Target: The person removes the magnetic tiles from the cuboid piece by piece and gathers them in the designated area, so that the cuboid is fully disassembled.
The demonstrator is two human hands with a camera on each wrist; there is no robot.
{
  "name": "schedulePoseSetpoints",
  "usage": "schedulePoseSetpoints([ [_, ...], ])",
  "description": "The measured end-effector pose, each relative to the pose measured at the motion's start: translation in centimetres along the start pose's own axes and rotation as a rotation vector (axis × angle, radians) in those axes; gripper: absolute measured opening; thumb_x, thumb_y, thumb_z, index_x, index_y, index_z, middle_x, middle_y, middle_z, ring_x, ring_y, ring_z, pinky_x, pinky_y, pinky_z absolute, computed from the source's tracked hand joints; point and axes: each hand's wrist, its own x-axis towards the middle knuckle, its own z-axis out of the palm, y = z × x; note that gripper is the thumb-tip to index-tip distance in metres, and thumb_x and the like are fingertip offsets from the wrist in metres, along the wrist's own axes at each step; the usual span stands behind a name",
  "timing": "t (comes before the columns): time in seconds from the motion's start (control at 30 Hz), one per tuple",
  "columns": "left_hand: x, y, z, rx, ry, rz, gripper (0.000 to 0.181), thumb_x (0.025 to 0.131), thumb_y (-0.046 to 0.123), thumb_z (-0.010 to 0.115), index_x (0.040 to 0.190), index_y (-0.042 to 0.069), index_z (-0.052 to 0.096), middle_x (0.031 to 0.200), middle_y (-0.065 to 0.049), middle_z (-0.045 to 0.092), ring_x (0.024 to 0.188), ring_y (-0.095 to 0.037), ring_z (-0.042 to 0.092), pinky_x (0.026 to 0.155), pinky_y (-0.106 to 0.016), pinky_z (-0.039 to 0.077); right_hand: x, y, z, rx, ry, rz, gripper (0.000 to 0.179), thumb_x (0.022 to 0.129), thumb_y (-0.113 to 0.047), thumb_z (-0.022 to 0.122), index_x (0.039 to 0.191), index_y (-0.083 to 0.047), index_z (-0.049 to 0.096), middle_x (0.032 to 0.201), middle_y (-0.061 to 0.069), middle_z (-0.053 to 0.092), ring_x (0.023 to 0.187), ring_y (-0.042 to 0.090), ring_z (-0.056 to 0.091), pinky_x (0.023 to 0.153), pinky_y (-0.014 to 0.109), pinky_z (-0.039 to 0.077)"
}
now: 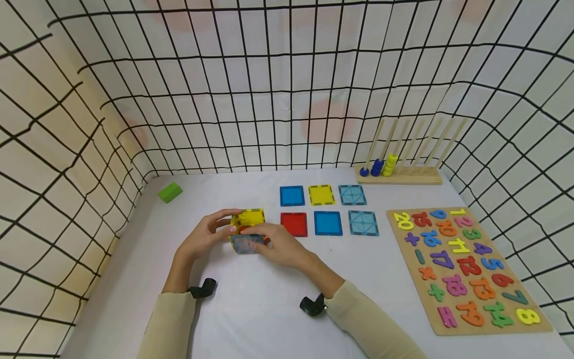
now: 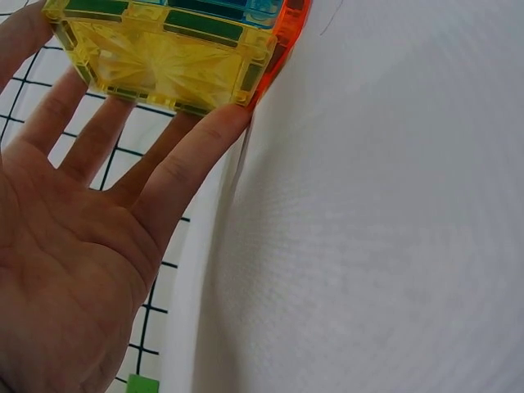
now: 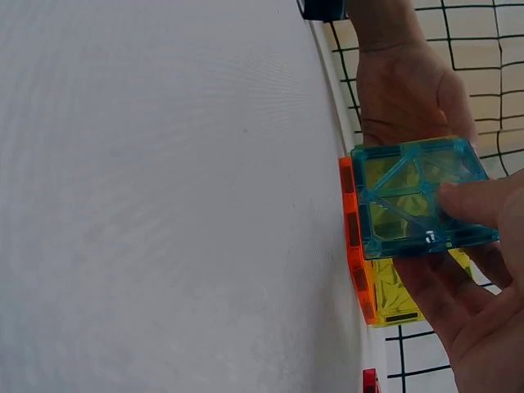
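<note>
A small box of see-through magnetic tiles stands on the table between both hands. A yellow tile (image 2: 160,61) forms its left side, and an orange-red tile (image 3: 358,246) shows along its bottom in the right wrist view. My left hand (image 1: 206,237) holds the box from the left, its thumb and fingers spread across the yellow tile's edges. My right hand (image 1: 284,247) pinches a light-blue tile (image 3: 401,201) at the box's near side, thumb on its outer face and other fingers behind it.
Right of the box lie two rows of flat square tiles, including a red tile (image 1: 293,225) and a yellow square (image 1: 321,195). Further right are a number board (image 1: 414,299) and a pegged wooden bead stand (image 1: 417,175). A green block (image 1: 170,192) sits back left; black wire mesh (image 1: 269,92) encloses the table.
</note>
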Motion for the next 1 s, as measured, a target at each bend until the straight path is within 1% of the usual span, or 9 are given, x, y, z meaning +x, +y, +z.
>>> schedulePoseSetpoints([
  [0.2, 0.0, -0.1, 0.1, 0.001, -0.003, 0.007, 0.047, 0.101, 0.026, 0.065, 0.147, 0.021, 0.055, 0.155, -0.003, 0.052, 0.142, -0.049, 0.044, 0.11, -0.074, 0.037, -0.2, -0.1, -0.1, 0.002, 0.025, 0.012, 0.038, 0.1, -0.019, 0.069, 0.138, -0.023, 0.067, 0.139, -0.003, 0.065, 0.121, 0.015, 0.057, 0.09, 0.021, 0.056],
  [0.37, 0.1, -0.3, 0.0, -0.01, -0.009, 0.017, 0.047, 0.101, 0.024, 0.066, 0.147, 0.021, 0.056, 0.154, -0.002, 0.053, 0.144, -0.046, 0.044, 0.111, -0.073, 0.036, -0.6, 0.0, -0.8, 0.087, 0.08, 0.046, 0.035, 0.1, -0.016, 0.068, 0.135, -0.019, 0.067, 0.139, -0.001, 0.065, 0.124, 0.018, 0.059, 0.089, 0.023, 0.059],
  [0.47, 0.2, -0.5, -0.1, -0.012, -0.011, 0.032, 0.047, 0.101, 0.021, 0.066, 0.147, 0.019, 0.055, 0.155, -0.003, 0.052, 0.144, -0.045, 0.043, 0.112, -0.073, 0.035, -0.9, 0.2, -1.5, 0.122, 0.11, 0.048, 0.033, 0.1, -0.013, 0.068, 0.133, -0.016, 0.066, 0.137, 0.001, 0.066, 0.118, 0.019, 0.062, 0.087, 0.025, 0.06],
  [0.53, 0.2, -0.5, -0.1, -0.032, -0.023, 0.049, 0.052, 0.098, 0.015, 0.069, 0.148, 0.016, 0.054, 0.156, -0.005, 0.049, 0.142, -0.045, 0.043, 0.111, -0.073, 0.037, -1.2, 0.3, -2.0, 0.116, 0.12, 0.046, 0.033, 0.1, -0.014, 0.068, 0.133, -0.017, 0.066, 0.136, 0.001, 0.066, 0.114, 0.018, 0.063, 0.087, 0.025, 0.06],
  [0.6, 0.2, -0.6, -0.2, -0.038, -0.033, 0.061, 0.06, 0.093, 0.01, 0.075, 0.148, 0.015, 0.052, 0.156, -0.006, 0.046, 0.14, -0.043, 0.042, 0.111, -0.071, 0.038, -1.5, 0.5, -2.5, 0.105, 0.127, 0.05, 0.034, 0.1, -0.015, 0.068, 0.134, -0.019, 0.066, 0.137, 0.0, 0.065, 0.113, 0.017, 0.062, 0.087, 0.026, 0.06],
  [0.73, 0.2, -0.5, -0.3, -0.017, -0.043, 0.076, 0.075, 0.082, 0.009, 0.086, 0.149, 0.017, 0.052, 0.15, -0.007, 0.043, 0.136, -0.038, 0.042, 0.111, -0.069, 0.041, -2.4, 0.8, -3.3, 0.089, 0.137, 0.059, 0.035, 0.1, -0.016, 0.069, 0.135, -0.021, 0.066, 0.138, 0.0, 0.064, 0.115, 0.017, 0.061, 0.089, 0.026, 0.059],
  [0.8, 0.2, -0.5, -0.3, 0.004, -0.032, 0.079, 0.076, 0.08, 0.011, 0.088, 0.148, 0.018, 0.054, 0.147, -0.006, 0.045, 0.136, -0.035, 0.044, 0.112, -0.068, 0.041, -2.8, 1.0, -3.6, 0.087, 0.144, 0.063, 0.035, 0.1, -0.016, 0.069, 0.134, -0.021, 0.066, 0.136, 0.0, 0.065, 0.114, 0.018, 0.062, 0.089, 0.026, 0.06],
  [0.9, 0.2, -0.6, -0.3, 0.001, -0.016, 0.084, 0.075, 0.08, 0.01, 0.089, 0.146, 0.018, 0.055, 0.145, -0.006, 0.047, 0.138, -0.033, 0.045, 0.113, -0.065, 0.04, -3.4, 1.3, -4.0, 0.09, 0.15, 0.078, 0.035, 0.099, -0.017, 0.07, 0.134, -0.022, 0.066, 0.136, 0.0, 0.065, 0.111, 0.018, 0.062, 0.087, 0.026, 0.06],
  [1.0, 0.2, -0.7, -0.3, -0.013, 0.005, 0.074, 0.074, 0.08, 0.009, 0.089, 0.145, 0.018, 0.056, 0.147, -0.004, 0.048, 0.139, -0.031, 0.046, 0.115, -0.063, 0.04, -4.0, 1.7, -4.2, 0.082, 0.153, 0.111, 0.037, 0.099, -0.018, 0.07, 0.134, -0.026, 0.066, 0.136, -0.003, 0.065, 0.11, 0.017, 0.062, 0.088, 0.027, 0.06],
])
